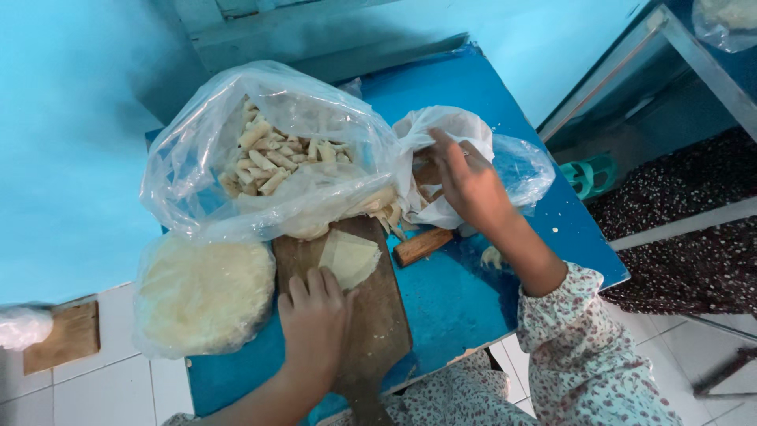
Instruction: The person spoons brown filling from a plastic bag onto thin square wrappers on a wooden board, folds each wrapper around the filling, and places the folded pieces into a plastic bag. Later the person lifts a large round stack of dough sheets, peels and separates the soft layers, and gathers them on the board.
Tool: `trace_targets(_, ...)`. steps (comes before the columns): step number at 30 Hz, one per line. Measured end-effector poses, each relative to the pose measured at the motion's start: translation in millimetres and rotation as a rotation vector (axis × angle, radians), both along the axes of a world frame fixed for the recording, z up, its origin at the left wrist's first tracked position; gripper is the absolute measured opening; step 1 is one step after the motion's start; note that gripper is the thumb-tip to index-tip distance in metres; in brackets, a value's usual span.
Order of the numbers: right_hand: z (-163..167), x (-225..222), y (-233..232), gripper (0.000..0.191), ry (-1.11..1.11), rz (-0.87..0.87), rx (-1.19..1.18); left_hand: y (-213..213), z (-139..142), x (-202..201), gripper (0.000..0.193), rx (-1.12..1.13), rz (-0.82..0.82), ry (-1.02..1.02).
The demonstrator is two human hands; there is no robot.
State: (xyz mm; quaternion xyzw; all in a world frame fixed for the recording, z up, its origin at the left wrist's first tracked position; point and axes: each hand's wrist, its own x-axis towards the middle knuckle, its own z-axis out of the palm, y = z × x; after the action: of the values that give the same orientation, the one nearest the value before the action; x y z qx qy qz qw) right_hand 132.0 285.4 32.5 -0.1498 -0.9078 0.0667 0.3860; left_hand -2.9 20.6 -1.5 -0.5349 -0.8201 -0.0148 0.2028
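A brown wooden board (378,323) lies on a small blue table (457,300). My left hand (314,314) rests flat on the board, fingertips touching a pale square pastry sheet (349,258). My right hand (467,183) reaches into a white plastic bag (441,130) behind the board, its fingertips hidden inside. A large clear bag (260,150) holding several pale rolled pastries stands at the table's back left. A bagged round stack of pale wrappers (201,293) sits left of the board.
A wooden handle (423,246) lies between board and white bag. A small clear bag (524,167) sits at the right. A wooden block (67,335) rests on white floor tiles at left. A metal-framed bench with dark patterned fabric (686,197) stands at right.
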Motion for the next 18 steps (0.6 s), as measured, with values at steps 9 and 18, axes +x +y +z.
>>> trace_targets(9, -3, 7, -10, 0.059, -0.002, 0.005, -0.164, -5, -9, 4, 0.038, -0.057, 0.04, 0.066)
trace_targets(18, -3, 8, 3, 0.053, 0.13, -0.133, -0.327, -4, -9, -6, 0.033, -0.014, -0.022, -0.019)
